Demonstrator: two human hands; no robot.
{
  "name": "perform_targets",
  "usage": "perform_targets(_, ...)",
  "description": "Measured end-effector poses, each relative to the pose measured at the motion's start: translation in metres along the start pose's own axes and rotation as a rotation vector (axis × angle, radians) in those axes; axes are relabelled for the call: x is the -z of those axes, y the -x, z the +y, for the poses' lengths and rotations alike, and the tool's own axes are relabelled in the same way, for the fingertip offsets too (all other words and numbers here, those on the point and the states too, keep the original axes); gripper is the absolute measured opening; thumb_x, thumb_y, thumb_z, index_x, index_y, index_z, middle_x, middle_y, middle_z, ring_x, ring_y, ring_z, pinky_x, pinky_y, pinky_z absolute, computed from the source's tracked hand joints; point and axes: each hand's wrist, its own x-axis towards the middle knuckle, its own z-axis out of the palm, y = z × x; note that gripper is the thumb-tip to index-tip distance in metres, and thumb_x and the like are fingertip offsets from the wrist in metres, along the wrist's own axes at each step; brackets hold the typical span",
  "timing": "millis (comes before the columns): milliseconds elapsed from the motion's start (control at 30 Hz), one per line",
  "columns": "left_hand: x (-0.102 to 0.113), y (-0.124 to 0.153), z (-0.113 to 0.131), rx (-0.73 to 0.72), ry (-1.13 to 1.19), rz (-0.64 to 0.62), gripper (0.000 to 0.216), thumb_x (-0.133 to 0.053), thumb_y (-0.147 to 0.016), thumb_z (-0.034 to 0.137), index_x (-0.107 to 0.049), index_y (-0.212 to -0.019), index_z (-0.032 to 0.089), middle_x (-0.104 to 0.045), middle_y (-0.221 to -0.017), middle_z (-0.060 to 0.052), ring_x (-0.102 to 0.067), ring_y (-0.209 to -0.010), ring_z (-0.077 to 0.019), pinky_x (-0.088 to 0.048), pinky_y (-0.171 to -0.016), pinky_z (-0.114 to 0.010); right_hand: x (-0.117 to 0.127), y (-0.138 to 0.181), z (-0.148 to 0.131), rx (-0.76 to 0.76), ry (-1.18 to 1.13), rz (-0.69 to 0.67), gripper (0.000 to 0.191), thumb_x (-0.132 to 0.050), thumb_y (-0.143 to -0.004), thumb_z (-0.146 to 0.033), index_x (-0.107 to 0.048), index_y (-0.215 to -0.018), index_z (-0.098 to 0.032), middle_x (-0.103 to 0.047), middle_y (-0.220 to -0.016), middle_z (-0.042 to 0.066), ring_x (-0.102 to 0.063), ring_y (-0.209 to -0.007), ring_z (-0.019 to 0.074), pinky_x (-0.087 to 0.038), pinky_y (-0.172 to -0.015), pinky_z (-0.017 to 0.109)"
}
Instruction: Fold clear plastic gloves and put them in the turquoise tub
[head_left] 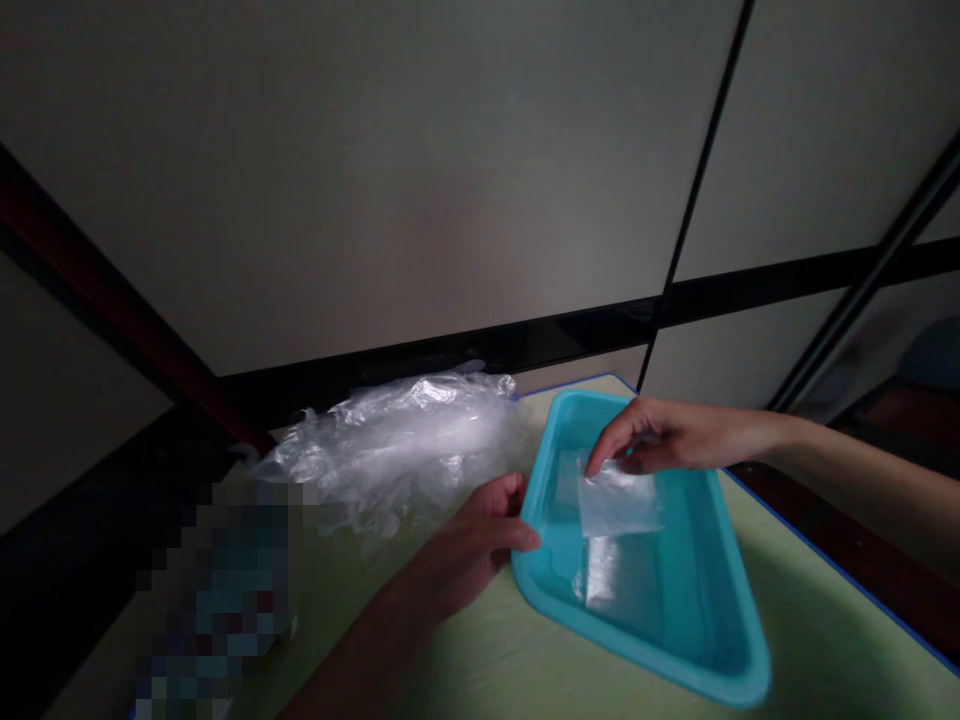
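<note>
A turquoise plastic basin [731,590] sits on the table, with flat clear plastic bags [619,580] lying on its bottom. At the basin's left side, my left hand [480,535] grips the rim, thumb over the edge and fingers outside. My right hand [660,438] reaches in from the right, its fingers curled with their tips at the top edge of a small clear plastic bag [622,505]. That bag overlaps the others below it. Parts of the right fingers are hidden behind the hand.
A crumpled heap of clear plastic [405,430] lies left of the basin. The light green table [510,650] has a blue edge. A pixelated patch [225,610] hides something at lower left. Pale panels with black strips [465,200] stand behind the table.
</note>
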Motion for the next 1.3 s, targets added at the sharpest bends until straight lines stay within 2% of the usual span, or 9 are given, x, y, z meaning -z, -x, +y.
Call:
perform_targets(133, -0.003, 0.010, -0.003, -0.013, 0.018, -0.004, 0.033, -0.060, -0.053, 0.011, -0.056, -0.085, 0.013, -0.058, -0.075, -0.002, -0.054, -0.069, -0.0152, -0.038, -0.058, -0.022, -0.014, -0.011, 0.001, -0.015, 0.012, -0.033, 0.028, -0.051, -0.070, -0.008, -0.069, -0.089, -0.016, -0.066, -0.078, 0.000, -0.058, -0.069, 0.0113, -0.045, -0.062, 0.021)
perform_targets(300, -0.006, 0.017, -0.009, -0.021, 0.017, 0.100, 0.030, -0.058, -0.052, 0.011, -0.055, -0.082, 0.012, -0.055, -0.071, -0.001, -0.050, -0.062, -0.0117, -0.035, -0.054, -0.020, -0.032, -0.012, 0.001, -0.169, -0.044, 0.124, 0.028, -0.050, -0.063, -0.004, -0.070, -0.079, -0.016, -0.064, -0.068, -0.001, -0.056, -0.061, 0.0118, -0.045, -0.055, 0.021)
perform_targets(433, -0.007, 0.020, -0.009, -0.044, 0.042, 0.152, 0.023, -0.059, -0.052, 0.011, -0.052, -0.074, 0.014, -0.052, -0.067, 0.001, -0.050, -0.063, -0.0120, -0.036, -0.056, -0.021, -0.046, -0.007, -0.007, -0.411, -0.367, 0.342, 0.027, -0.056, -0.060, -0.006, -0.066, -0.083, -0.016, -0.061, -0.084, 0.004, -0.056, -0.073, 0.0159, -0.048, -0.056, 0.024)
perform_targets(533, -0.008, 0.022, -0.008, -0.050, 0.062, 0.163, 0.022, -0.060, -0.051, 0.010, -0.051, -0.072, 0.015, -0.052, -0.066, 0.002, -0.049, -0.063, -0.0120, -0.037, -0.058, -0.022, -0.058, -0.004, -0.015, -0.471, -0.672, 0.459, 0.027, -0.060, -0.058, -0.006, -0.062, -0.083, -0.015, -0.053, -0.099, 0.008, -0.050, -0.090, 0.0195, -0.050, -0.062, 0.026)
perform_targets(700, -0.007, 0.026, -0.009, -0.072, 0.102, 0.154, 0.023, -0.060, -0.052, 0.009, -0.054, -0.073, 0.014, -0.052, -0.066, 0.002, -0.047, -0.060, -0.0104, -0.037, -0.057, -0.022, -0.076, -0.007, -0.023, -0.519, -0.976, 0.573, 0.029, -0.056, -0.060, -0.002, -0.055, -0.086, -0.014, -0.049, -0.087, 0.005, -0.050, -0.079, 0.0145, -0.050, -0.066, 0.029)
perform_targets(900, -0.004, 0.028, -0.012, -0.086, 0.108, 0.133, 0.024, -0.061, -0.052, 0.009, -0.056, -0.075, 0.014, -0.054, -0.067, 0.000, -0.049, -0.062, -0.0119, -0.037, -0.057, -0.022, -0.086, -0.011, -0.023, -0.537, -1.086, 0.384, 0.018, -0.052, -0.061, -0.002, -0.051, -0.073, -0.014, -0.047, -0.072, 0.001, -0.049, -0.069, 0.0118, -0.050, -0.066, 0.031)
perform_targets(1100, -0.003, 0.029, -0.011, -0.079, 0.093, 0.155, 0.021, -0.062, -0.052, 0.010, -0.054, -0.072, 0.014, -0.053, -0.065, 0.001, -0.050, -0.060, -0.0120, -0.037, -0.054, -0.022, -0.089, -0.009, -0.030, -0.568, -1.025, 0.240, 0.016, -0.053, -0.061, -0.006, -0.051, -0.075, -0.013, -0.049, -0.078, 0.002, -0.050, -0.083, 0.0151, -0.049, -0.064, 0.028)
perform_targets(1167, -0.002, 0.029, -0.011, -0.081, 0.081, 0.153, 0.021, -0.063, -0.052, 0.011, -0.054, -0.071, 0.015, -0.053, -0.066, 0.001, -0.051, -0.060, -0.0124, -0.037, -0.054, -0.022, -0.088, -0.007, -0.030, -0.592, -0.948, 0.211, 0.022, -0.055, -0.061, -0.008, -0.052, -0.082, -0.012, -0.050, -0.086, 0.005, -0.051, -0.088, 0.0167, -0.049, -0.063, 0.027)
perform_targets(1300, -0.001, 0.028, -0.011, -0.078, 0.083, 0.142, 0.021, -0.062, -0.052, 0.010, -0.053, -0.070, 0.015, -0.052, -0.065, 0.002, -0.048, -0.059, -0.0107, -0.036, -0.054, -0.021, -0.078, -0.003, -0.025, -0.626, -0.689, 0.152, 0.051, -0.062, -0.060, -0.014, -0.047, -0.109, -0.014, -0.049, -0.110, 0.010, -0.052, -0.096, 0.0194, -0.049, -0.065, 0.025)
